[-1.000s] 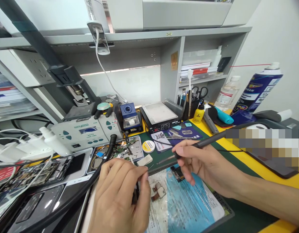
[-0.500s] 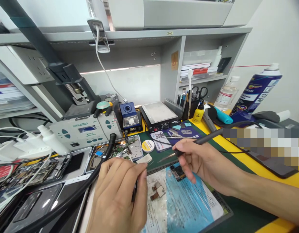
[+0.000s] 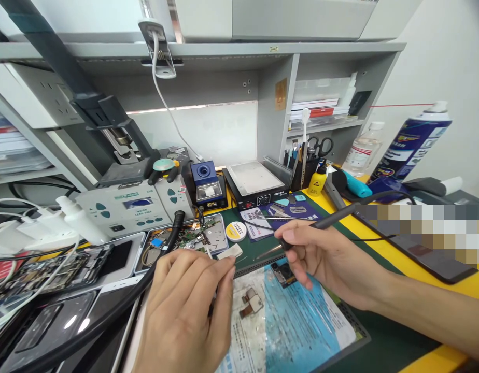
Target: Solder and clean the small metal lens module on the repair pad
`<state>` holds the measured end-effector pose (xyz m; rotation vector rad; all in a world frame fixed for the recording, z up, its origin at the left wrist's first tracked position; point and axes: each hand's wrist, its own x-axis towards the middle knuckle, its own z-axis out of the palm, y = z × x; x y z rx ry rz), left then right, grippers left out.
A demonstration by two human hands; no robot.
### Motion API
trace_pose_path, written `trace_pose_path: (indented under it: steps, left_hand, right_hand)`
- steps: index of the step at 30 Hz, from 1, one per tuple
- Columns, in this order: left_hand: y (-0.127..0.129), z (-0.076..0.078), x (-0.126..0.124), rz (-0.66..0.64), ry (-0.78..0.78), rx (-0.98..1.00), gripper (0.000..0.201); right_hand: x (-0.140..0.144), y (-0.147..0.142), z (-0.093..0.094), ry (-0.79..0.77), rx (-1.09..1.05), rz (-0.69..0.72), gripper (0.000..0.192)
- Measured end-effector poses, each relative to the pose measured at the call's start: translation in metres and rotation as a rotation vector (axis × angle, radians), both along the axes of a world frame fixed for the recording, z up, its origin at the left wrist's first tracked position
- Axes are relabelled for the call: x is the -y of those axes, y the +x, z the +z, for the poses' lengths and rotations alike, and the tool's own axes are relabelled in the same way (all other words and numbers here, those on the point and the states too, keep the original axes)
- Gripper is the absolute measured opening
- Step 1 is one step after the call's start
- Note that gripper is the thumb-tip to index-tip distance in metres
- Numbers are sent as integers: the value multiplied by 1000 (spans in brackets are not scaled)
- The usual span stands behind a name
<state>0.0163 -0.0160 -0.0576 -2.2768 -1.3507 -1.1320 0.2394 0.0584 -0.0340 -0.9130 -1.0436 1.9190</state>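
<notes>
Soldering iron [image 3: 321,224] pinched pen-style in right hand [image 3: 325,259], tip pointing left, above small board [image 3: 283,272] on blue mat [image 3: 301,326]. Left hand [image 3: 185,311] closed on dark tool [image 3: 212,308]; camera parts [image 3: 250,301] just right of it.

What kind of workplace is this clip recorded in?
Most likely a phone or electronics repair bench. A soldering station stands at the back, opened phones lie at the left, and the right hand holds a soldering iron above a small part.
</notes>
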Motion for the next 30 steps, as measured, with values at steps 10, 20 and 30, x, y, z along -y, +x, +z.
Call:
trace_pose_path:
  steps: [10,20,30]
  left_hand:
    - [2,2,1,-7,-5,4,19]
    - [2,1,-1,-19,-2,11,19]
    - [4,3,-1,-25,-5,-4,18]
  right_hand:
    - [0,2,-2,3,-34,10,5]
    - [1,3,-2,4,-24,11,8]
    - [3,0,-1,57,3,12,5]
